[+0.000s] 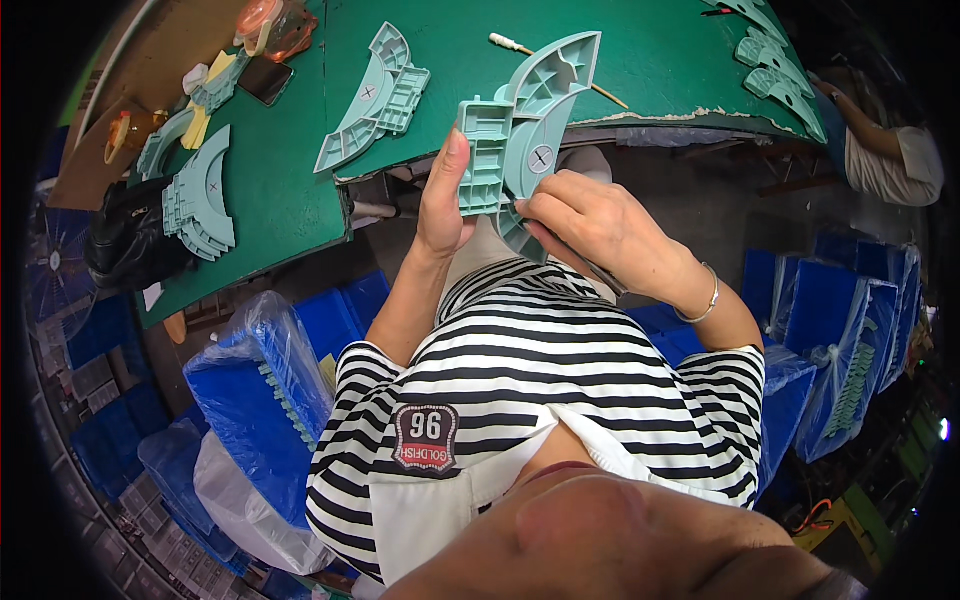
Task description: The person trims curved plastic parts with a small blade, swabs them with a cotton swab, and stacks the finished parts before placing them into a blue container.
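My left hand (444, 205) is closed on the side of a pale green curved plastic part (535, 125), its thumb pressed along the ribbed block. The part is held up over the table's near edge, with open ribbed pockets and a round disc bearing a black cross. At the part's lower middle, my right hand (605, 225) is closed in a pinch around a slim dark tool (606, 280). The tool's tip sits at the part's inner edge; its exact kind is mostly hidden by the fingers.
On the green table (290, 200) lie a similar curved part (375, 95), a stack of parts (200, 200), a phone (265, 80), a cotton-tipped stick (510, 43) and more parts (775, 75). Blue plastic-lined bins (260, 390) flank me. Another person's arm (865, 125) shows at right.
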### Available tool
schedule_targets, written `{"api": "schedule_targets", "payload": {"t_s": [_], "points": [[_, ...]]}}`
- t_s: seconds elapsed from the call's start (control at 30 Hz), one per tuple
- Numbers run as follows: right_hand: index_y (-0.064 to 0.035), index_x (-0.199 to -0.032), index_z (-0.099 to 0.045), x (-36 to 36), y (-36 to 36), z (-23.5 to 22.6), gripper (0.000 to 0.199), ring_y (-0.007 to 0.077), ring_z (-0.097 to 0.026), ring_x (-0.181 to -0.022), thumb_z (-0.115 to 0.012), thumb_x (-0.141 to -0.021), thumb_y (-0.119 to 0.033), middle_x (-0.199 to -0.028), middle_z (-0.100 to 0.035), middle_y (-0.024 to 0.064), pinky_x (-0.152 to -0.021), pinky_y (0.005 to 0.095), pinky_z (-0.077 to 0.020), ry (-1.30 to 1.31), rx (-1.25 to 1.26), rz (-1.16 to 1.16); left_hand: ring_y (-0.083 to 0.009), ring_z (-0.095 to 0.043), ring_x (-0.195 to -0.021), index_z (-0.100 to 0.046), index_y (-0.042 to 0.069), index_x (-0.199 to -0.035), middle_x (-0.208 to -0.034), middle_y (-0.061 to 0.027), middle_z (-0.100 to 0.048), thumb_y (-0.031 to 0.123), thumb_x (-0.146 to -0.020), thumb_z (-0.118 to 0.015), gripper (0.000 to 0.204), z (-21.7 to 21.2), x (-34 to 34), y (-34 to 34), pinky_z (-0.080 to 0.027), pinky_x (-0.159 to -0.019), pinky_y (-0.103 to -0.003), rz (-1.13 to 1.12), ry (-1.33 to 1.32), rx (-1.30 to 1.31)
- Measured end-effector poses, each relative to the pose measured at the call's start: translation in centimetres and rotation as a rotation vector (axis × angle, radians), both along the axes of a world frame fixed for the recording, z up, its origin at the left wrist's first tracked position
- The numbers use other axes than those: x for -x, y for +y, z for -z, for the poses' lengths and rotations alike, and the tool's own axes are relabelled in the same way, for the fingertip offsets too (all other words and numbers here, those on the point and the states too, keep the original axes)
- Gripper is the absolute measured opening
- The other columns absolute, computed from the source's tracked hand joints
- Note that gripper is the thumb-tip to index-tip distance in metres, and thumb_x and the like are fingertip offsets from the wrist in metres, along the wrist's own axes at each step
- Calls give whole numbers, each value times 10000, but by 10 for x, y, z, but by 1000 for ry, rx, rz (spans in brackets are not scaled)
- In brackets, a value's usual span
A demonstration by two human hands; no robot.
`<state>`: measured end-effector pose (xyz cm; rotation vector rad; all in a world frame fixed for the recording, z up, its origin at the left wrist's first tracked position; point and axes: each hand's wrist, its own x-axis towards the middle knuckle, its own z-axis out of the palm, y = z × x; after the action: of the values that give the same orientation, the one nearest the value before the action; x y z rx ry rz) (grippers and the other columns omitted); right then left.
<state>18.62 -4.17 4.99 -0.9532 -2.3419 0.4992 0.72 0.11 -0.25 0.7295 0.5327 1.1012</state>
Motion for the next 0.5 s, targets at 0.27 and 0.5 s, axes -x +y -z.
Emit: {"api": "schedule_targets", "payload": {"t_s": [0.27,0.5], "points": [[-5,-897,-543,0,1,1,191,244,-537,-679,-641,-737,-37,-747,-487,89,-549,356,-450,-52,37,-12,-176,-565,-1044,-444,21,-1256,-1167,-89,-565,352,-987,-325,444,5,-4,0,-446,-904,-322,30,27,11],[-16,-744,-451,-1,-2,-3,152,258,-503,-659,-599,-727,-45,-707,-438,101,-555,360,-440,-54,14,-12,-171,-570,-1036,-457,24,-1248,-1160,-87,-569,365,-984,-332,449,5,-6,-2,-456,-887,-315,25,42,26]]}}
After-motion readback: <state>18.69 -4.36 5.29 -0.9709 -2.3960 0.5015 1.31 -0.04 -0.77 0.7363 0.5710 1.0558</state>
